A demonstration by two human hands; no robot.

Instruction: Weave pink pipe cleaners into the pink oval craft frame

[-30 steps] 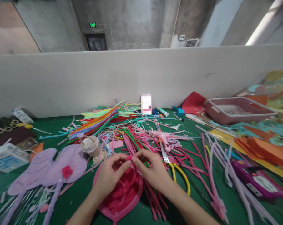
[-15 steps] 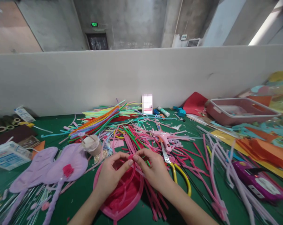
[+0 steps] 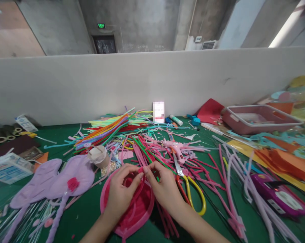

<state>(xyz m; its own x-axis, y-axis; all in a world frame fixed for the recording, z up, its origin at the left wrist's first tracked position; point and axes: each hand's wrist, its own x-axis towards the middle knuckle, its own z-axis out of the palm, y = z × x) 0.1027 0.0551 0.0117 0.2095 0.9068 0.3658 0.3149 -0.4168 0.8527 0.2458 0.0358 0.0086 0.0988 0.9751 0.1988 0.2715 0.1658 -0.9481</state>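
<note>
Single head-worn view, looking forward and down, hands point(image 3: 120, 188) near, partition point(image 3: 112, 87) beyond

Green sign point(image 3: 101, 25) — "EXIT", on bkgd wall point(image 3: 142, 20), chars point(image 3: 101, 24) above too small; wall writing point(image 3: 152, 46) illegible

Exit sign point(image 3: 101, 25) is glowing green upper L of frame, dark door point(image 3: 105, 44) is showing just below, grey partition point(image 3: 142, 81) is running full width across upper-mid frame, pinkish bin point(image 3: 258, 128) is sitting mid-R w/ orange sheets point(image 3: 285, 164) lying below, & blue-white box point(image 3: 9, 167) is resting far L, lower half.
</note>
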